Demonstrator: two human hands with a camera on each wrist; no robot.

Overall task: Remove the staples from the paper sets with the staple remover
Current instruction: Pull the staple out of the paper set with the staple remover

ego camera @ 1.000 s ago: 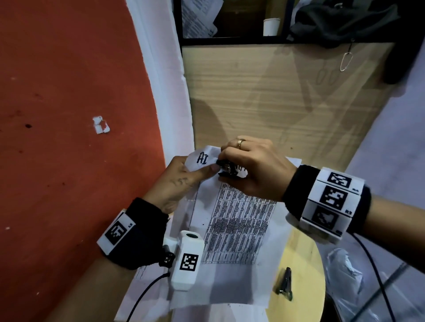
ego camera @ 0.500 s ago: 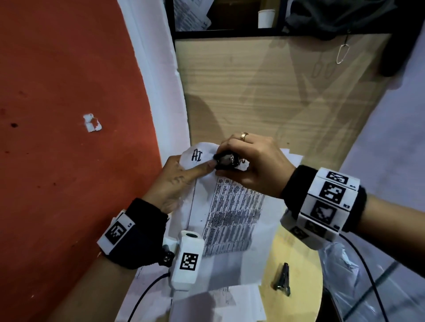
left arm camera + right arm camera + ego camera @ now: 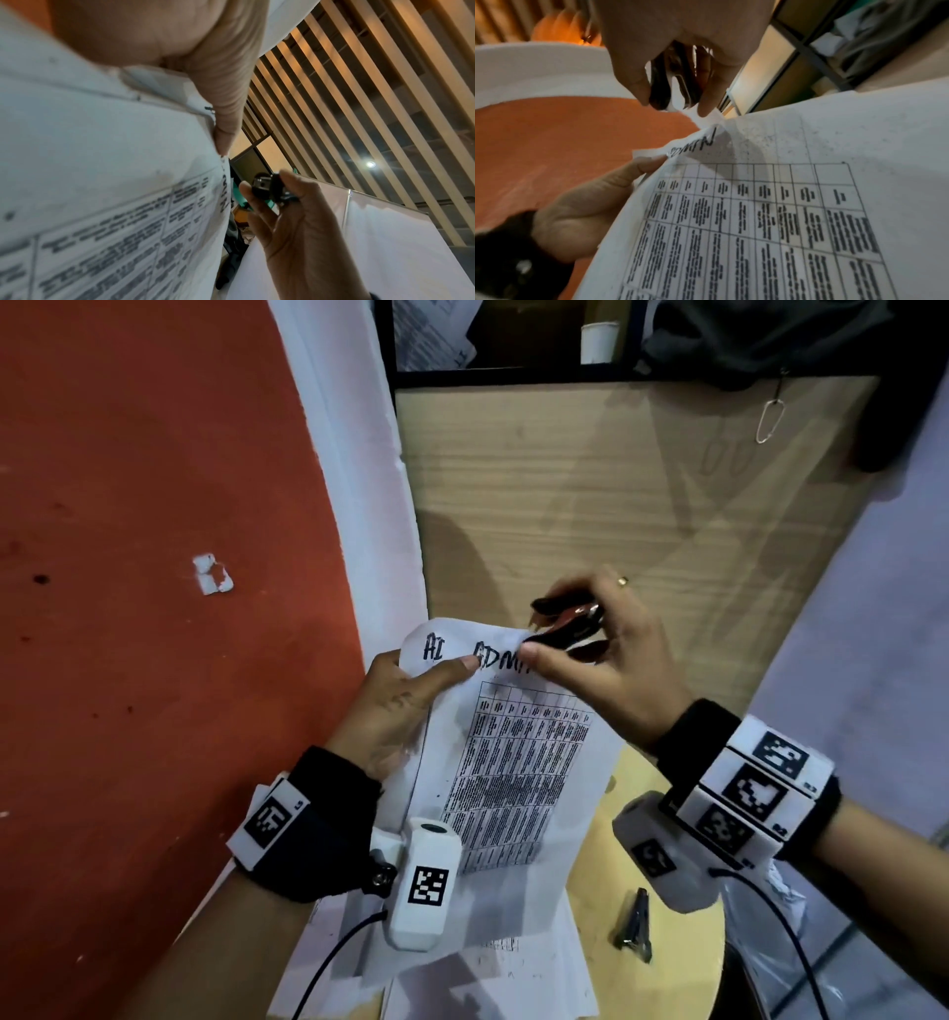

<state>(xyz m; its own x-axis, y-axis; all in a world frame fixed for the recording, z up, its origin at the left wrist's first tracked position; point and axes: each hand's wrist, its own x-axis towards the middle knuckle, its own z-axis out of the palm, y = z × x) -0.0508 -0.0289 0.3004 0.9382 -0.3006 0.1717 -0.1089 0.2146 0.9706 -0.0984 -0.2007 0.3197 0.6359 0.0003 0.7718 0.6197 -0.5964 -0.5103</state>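
Observation:
A paper set [image 3: 518, 762] printed with a table and hand-lettered at the top is lifted off the round yellow table [image 3: 662, 968]. My left hand [image 3: 405, 706] pinches its top left corner, thumb on the lettering. My right hand [image 3: 601, 654] grips a black staple remover [image 3: 565, 629] between thumb and fingers at the top edge of the paper. In the right wrist view the staple remover [image 3: 675, 81] points down at the curled paper corner [image 3: 706, 121]. In the left wrist view the staple remover [image 3: 267, 186] sits just right of the paper [image 3: 102, 182]. No staple is visible.
More loose sheets [image 3: 462, 978] lie under the held set. A black clip-like tool [image 3: 634, 924] lies on the yellow table near my right wrist. A red wall [image 3: 154, 608] stands at the left, a wooden panel [image 3: 616, 505] behind, and a shelf with a cup [image 3: 598, 341] above.
My right hand has pulled the staple remover up and to the right, off the lettered area of the paper. The left hand keeps its pinch on the corner, and more lettering now shows.

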